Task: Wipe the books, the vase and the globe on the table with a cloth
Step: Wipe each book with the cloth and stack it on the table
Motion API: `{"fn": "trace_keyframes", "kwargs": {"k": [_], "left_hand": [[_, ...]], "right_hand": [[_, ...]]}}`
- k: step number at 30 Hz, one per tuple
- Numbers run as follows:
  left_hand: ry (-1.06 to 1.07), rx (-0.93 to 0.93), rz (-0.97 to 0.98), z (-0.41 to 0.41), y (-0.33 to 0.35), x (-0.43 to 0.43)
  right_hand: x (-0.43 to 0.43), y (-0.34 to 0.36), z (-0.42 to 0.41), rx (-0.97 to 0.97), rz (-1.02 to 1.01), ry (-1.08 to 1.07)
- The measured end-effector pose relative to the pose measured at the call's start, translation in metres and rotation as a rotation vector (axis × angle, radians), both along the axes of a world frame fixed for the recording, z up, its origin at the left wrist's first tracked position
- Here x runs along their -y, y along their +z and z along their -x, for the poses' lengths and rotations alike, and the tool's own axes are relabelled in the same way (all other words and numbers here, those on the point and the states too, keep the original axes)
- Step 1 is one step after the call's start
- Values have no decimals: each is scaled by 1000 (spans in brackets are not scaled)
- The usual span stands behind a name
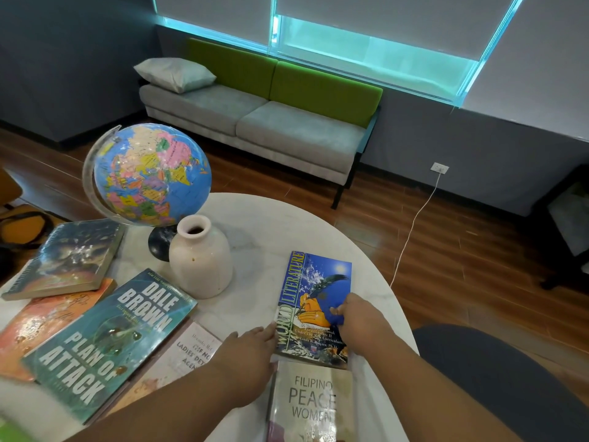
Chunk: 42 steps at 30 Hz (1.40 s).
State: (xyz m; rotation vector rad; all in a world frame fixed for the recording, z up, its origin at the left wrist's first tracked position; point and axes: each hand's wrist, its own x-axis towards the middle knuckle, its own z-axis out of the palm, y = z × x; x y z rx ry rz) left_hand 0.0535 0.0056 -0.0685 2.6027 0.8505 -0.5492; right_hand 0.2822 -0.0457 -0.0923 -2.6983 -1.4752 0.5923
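Lower right of centre: the right hand grips a small blue cloth, curled fingers pressing it onto the cover of the World Literature book, while the left hand, fingers straight, touches that book's left edge. Directly below lies the Filipino Peace Women book; at lower left the Plan of Attack book overlaps a white paperback and an orange book, with a dark book above them. The cream vase stands mid-frame on the white table, the globe just behind it at upper left.
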Motion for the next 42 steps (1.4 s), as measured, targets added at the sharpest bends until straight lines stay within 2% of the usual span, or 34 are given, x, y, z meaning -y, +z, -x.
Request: {"fn": "trace_keyframes", "kwargs": {"k": [4, 7, 10, 15, 17, 20, 23, 25, 29, 31, 33, 36, 39, 42], "left_hand": [[-2, 6, -6, -1, 0, 1], [-5, 4, -7, 0, -1, 1], [-4, 8, -9, 0, -3, 0], [5, 11, -1, 0, -5, 0], [2, 10, 4, 1, -5, -1], [-1, 6, 4, 1, -4, -2], [-7, -2, -6, 1, -5, -1], [-11, -4, -7, 1, -7, -2], [-15, -7, -12, 2, -10, -3], [-22, -10, -23, 1, -12, -3], [-21, -7, -29, 1, -14, -3], [-22, 2, -31, 2, -16, -4], [-22, 5, -30, 3, -17, -3], [-27, 6, -57, 2, -18, -2]], "right_hand": [[-3, -2, 16, -23, 26, 91], [-3, 1, 16, -67, 16, 1], [-9, 3, 15, 18, 34, -10], [-2, 0, 26, 26, 77, 273], [1, -2, 20, -25, 61, 201], [0, 2, 18, 38, 59, 111], [1, 5, 34, 105, 73, 308], [4, 3, 41, 65, 54, 393], [-1, 4, 43, 12, 13, 264], [-5, 2, 51, 33, -8, 277], [-6, -3, 59, -27, -39, 312], [-6, -5, 55, -109, -48, 229], [-11, 1, 54, -31, -30, 225], [-18, 4, 64, 50, 10, 338]]}}
